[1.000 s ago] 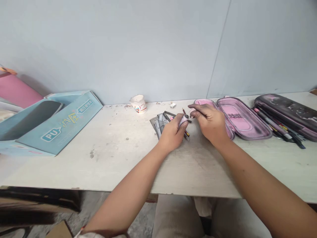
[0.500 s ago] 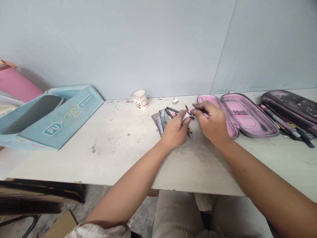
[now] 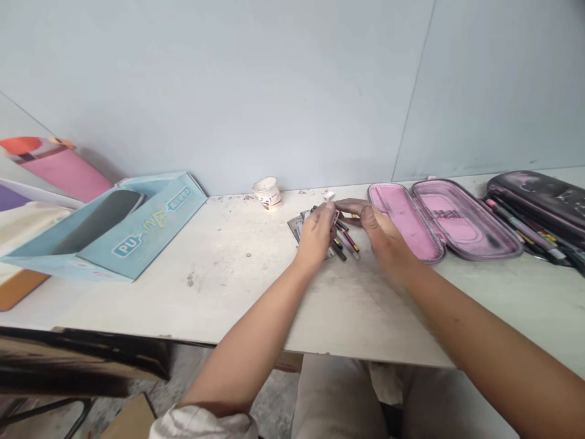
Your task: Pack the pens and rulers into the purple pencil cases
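Note:
My left hand [image 3: 317,230] is closed above the pile, with a small whitish edge showing at its fingertips; what it holds is mostly hidden. Close beside it, my right hand [image 3: 377,227] reaches leftward with fingers stretched out, the fingertips near those of the left. Nothing shows clearly in its grasp. Several pens and pencils [image 3: 348,239] lie on the table under and between both hands. Partly covered by the left hand are flat grey rulers [image 3: 295,228]. A small white block [image 3: 329,196] sits just behind the fingers.
A pink-lined pencil case [image 3: 479,247] lies open at the right. Beyond it are a dark pencil case [image 3: 534,192] and more pens [image 3: 521,225]. A paper cup [image 3: 267,195] stands near the wall. A light-blue box [image 3: 159,222] holding a dark object is at the left.
My right hand's pinch has loosened and its fingers have straightened. My left hand has turned, largely covering the whitish thing it held. The whole view has shifted slightly.

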A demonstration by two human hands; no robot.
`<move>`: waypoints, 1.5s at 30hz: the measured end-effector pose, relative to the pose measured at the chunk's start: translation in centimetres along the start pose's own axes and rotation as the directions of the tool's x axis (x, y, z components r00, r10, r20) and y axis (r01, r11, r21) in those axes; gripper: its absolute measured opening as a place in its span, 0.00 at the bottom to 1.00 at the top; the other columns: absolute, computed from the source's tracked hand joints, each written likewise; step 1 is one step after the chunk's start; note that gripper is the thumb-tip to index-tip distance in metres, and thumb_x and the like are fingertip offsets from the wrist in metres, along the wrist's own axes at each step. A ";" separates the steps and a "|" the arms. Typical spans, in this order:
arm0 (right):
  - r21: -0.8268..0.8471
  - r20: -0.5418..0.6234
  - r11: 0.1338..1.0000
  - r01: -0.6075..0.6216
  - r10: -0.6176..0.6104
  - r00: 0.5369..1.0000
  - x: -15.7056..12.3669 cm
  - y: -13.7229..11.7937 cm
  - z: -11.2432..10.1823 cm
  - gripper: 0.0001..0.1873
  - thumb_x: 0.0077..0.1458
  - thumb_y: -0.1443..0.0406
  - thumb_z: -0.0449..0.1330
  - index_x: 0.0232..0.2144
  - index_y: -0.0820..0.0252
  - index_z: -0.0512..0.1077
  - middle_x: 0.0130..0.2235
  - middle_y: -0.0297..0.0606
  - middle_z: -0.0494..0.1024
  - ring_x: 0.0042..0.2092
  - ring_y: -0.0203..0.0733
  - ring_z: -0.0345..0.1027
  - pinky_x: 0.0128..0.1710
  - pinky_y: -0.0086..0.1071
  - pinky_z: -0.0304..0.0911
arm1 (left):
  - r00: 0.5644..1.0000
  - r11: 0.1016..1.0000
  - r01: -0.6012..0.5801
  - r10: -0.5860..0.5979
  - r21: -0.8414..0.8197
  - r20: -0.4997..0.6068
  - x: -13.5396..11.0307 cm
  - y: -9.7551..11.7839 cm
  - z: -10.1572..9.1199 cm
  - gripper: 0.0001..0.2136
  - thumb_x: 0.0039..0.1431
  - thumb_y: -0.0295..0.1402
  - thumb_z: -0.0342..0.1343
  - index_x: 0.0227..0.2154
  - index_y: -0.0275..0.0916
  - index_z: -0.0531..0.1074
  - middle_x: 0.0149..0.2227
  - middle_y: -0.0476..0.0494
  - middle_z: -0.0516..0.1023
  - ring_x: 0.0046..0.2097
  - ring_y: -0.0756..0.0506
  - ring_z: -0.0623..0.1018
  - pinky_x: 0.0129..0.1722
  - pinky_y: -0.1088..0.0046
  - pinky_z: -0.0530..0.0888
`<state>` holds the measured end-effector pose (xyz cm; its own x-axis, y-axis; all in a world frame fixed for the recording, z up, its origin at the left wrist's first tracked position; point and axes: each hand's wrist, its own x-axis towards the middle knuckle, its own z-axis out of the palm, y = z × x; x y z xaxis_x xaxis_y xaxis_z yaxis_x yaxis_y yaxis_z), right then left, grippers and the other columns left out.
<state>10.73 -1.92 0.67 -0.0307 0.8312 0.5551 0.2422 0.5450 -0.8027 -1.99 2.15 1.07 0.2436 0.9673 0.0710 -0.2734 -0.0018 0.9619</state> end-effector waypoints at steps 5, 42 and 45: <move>0.346 0.162 0.897 -0.277 0.234 0.959 -0.5 0.0 1.4 0.29 0.56 0.45 0.42 0.50 0.54 0.65 0.52 0.40 0.67 0.51 0.41 0.63 0.49 0.38 0.63 | 0.997 0.950 0.073 -0.068 -0.303 0.025 0.5 1.4 -0.8 0.18 0.55 0.50 0.45 0.24 0.39 0.64 0.11 0.59 0.48 0.11 0.57 0.47 0.12 0.81 0.44; 0.484 0.419 0.684 -0.547 0.367 0.830 -0.8 1.2 2.4 0.27 0.53 0.44 0.47 0.38 0.59 0.68 0.38 0.39 0.71 0.42 0.38 0.66 0.47 0.38 0.65 | 0.993 0.831 0.104 -0.113 -0.546 0.017 0.4 2.1 -1.9 0.20 0.56 0.50 0.41 0.23 0.38 0.65 0.11 0.58 0.48 0.12 0.56 0.48 0.12 0.79 0.46; 0.485 0.412 0.683 -0.546 0.373 0.832 -0.8 1.1 2.4 0.27 0.53 0.44 0.46 0.39 0.59 0.68 0.38 0.39 0.72 0.42 0.38 0.66 0.46 0.38 0.65 | 0.994 0.828 0.101 -0.108 -0.552 0.021 0.5 2.0 -1.9 0.19 0.57 0.48 0.40 0.23 0.39 0.64 0.11 0.58 0.48 0.12 0.55 0.48 0.12 0.79 0.45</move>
<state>8.69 -1.70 -1.22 -0.3345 0.9396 0.0727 -0.2884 -0.0287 -0.9571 -4.19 3.14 2.52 0.2912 0.9563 -0.0274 -0.7150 0.2366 0.6579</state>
